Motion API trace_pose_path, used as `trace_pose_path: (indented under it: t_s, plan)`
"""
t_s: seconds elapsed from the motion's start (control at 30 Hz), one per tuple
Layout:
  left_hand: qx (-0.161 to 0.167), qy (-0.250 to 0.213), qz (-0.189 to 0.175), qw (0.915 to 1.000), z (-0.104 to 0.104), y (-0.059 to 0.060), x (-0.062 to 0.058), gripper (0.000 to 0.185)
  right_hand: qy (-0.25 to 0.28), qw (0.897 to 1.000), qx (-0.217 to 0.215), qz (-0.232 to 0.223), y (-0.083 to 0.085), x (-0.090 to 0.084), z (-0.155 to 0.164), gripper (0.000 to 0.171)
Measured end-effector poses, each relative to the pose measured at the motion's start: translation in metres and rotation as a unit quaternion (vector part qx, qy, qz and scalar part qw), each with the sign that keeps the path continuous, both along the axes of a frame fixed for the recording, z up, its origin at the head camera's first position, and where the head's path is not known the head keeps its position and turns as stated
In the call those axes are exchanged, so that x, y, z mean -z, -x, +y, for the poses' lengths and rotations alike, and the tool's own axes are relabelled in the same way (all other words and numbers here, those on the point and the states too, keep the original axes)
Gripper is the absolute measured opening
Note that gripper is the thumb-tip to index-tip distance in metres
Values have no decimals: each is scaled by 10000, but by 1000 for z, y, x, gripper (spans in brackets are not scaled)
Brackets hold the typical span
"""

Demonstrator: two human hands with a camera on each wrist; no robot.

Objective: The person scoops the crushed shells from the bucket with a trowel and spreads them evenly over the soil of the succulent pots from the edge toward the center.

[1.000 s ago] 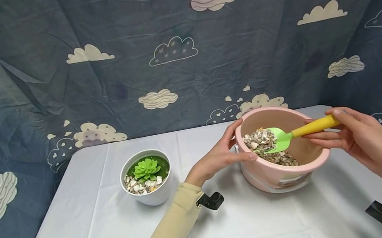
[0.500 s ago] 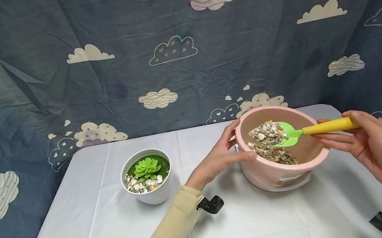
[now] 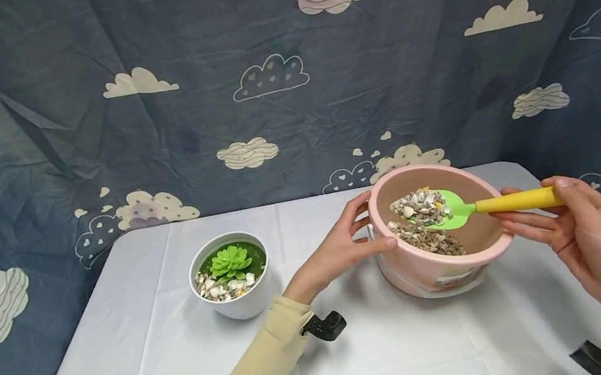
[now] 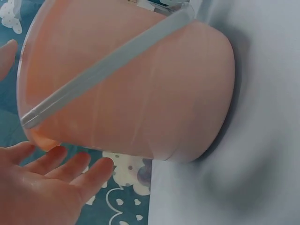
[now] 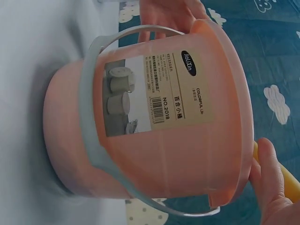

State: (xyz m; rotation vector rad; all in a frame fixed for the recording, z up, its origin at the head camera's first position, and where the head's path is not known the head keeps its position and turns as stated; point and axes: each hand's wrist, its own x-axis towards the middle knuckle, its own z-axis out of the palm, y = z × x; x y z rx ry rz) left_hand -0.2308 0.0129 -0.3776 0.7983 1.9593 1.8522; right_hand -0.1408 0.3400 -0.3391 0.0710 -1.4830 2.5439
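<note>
A pink bucket point(image 3: 447, 263) with gravel point(image 3: 427, 242) inside stands on the right in the head view. My left hand point(image 3: 337, 252) rests against its left side at the rim, thumb in front and the fingers behind. In the left wrist view the fingers point(image 4: 75, 173) lie nearly straight beside the bucket wall. My right hand point(image 3: 585, 226) pinches the yellow handle of a trowel point(image 3: 519, 201) at the right, between thumb and fingers. Its green blade point(image 3: 456, 211) lies level over the bucket's mouth, heaped with small shells and stones point(image 3: 423, 206).
A white pot point(image 3: 244, 306) with a green succulent point(image 3: 231, 263) and pale pebbles point(image 3: 225, 288) stands left of the bucket. A grey handle point(image 5: 91, 103) hangs down the bucket's side. Behind the white-covered table point(image 3: 402, 351) is a dark cloud-print cloth point(image 3: 185, 133).
My right hand has drawn the loaded trowel to the right and slightly up from the gravel, then held nearly still. My left hand has stayed at the bucket.
</note>
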Motion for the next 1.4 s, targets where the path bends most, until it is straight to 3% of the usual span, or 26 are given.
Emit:
trace_pose_path:
  t_s: [0.3,0.53,0.73,1.0,1.4]
  plan:
    - [-267,330,61,9991,-18,-4,-8,91,290,9991,-47,314,-1,-2,-9,32]
    - [-528,546,324,9966,-32,-14,-10,90,146,9985,71,514,0,1,-13,31]
    - [-837,934,838,9886,-45,-21,-12,83,221,9975,23,677,2,-1,-17,29]
    - [-1143,1232,1203,9784,-68,-26,-20,87,72,9967,9,812,6,-12,-26,30]
    - [-1669,1417,1258,9676,-101,-33,-33,92,155,9955,-229,910,12,-22,-49,26]
